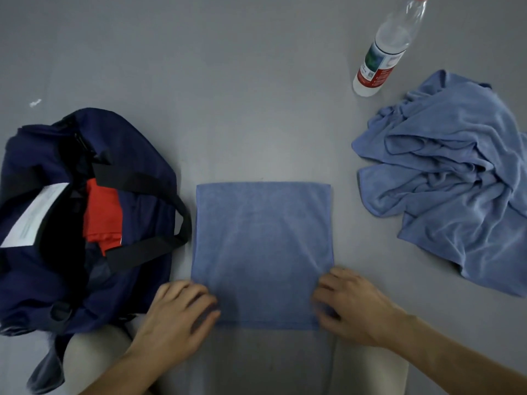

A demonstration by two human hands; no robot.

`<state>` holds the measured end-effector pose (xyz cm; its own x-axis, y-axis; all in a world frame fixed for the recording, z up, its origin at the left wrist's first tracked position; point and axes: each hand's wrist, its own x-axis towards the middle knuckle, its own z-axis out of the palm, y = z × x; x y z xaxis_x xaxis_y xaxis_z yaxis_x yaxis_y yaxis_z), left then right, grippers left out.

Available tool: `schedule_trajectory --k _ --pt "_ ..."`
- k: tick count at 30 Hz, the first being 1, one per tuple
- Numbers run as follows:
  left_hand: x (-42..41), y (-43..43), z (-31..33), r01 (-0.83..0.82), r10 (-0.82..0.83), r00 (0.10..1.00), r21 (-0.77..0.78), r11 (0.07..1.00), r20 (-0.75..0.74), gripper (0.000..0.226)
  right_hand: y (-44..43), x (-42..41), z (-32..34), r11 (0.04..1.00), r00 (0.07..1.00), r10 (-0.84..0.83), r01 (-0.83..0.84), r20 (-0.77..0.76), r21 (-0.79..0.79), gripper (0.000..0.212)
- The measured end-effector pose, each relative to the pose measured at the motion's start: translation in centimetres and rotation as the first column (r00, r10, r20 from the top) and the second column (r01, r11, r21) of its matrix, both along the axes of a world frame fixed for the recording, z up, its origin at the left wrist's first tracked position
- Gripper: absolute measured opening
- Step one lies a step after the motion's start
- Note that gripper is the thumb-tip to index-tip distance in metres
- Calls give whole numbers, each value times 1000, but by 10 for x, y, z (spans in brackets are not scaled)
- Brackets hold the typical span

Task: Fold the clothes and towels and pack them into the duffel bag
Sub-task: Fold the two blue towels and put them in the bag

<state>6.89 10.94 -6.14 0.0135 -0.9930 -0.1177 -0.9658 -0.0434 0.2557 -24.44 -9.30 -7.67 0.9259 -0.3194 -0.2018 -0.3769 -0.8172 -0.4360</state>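
Grey surface (256, 81) is seen filling most of the view, cropped on every side. A navy duffel bag (137, 155) is laid at far L, unzipped. Its L side and near end are cut off by the frame, and much of the interior is lost in shadow. 1 black handle loop (148, 181) is draped across the opening.

2 blue towels are counted. The crumpled towel (445, 172) is heaped at R, well apart from the bag, w/ its R part cut off. The folded towel (262, 238) is spread flat at ctr, just beside the bag. Its near part goes darker and runs out at the bottom, so that end isn't seen.

2 hands are counted. The left hand (176, 315) is curled on the folded towel's L edge and the right hand (350, 306) on its R edge. The cloth is gripped by each, tho the fingertips are blurred and partly tucked away.

1 clear plastic bottle (382, 52) is seen near the crumpled towel, on its far side, w/ the red cap cropped at the top. The print on its red/white/green label is too small to be read.

1 red garment (102, 215) is packed inside the bag, partly hidden under the loop. 1 white sheet (31, 220) is seen beside it; its faint print can't be read.
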Motion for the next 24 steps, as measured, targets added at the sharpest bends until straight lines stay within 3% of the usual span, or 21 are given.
schedule_trajectory --k 4,8,12,20,24 --pt "-11 -78 -18 -71 68 996 -41 997 -62 40 -25 52 -12 977 981 -170 179 91 -111 54" --pt "-9 -143 -54 -187 188 982 159 970 10 63 -66 92 -37 963 965 -242 225 -100 -151 76" --pt "-10 -175 -72 -216 203 975 178 960 90 69 -113 88 -51 965 955 -181 127 -235 -228 80" --pt "46 -213 -66 -274 255 960 203 940 117 71 -167 86 -45 958 943 -204 137 -265 -250 80" --pt "74 -214 -58 -170 152 982 178 969 110 63 -178 82 -38 965 934 -218 162 -284 -206 75"
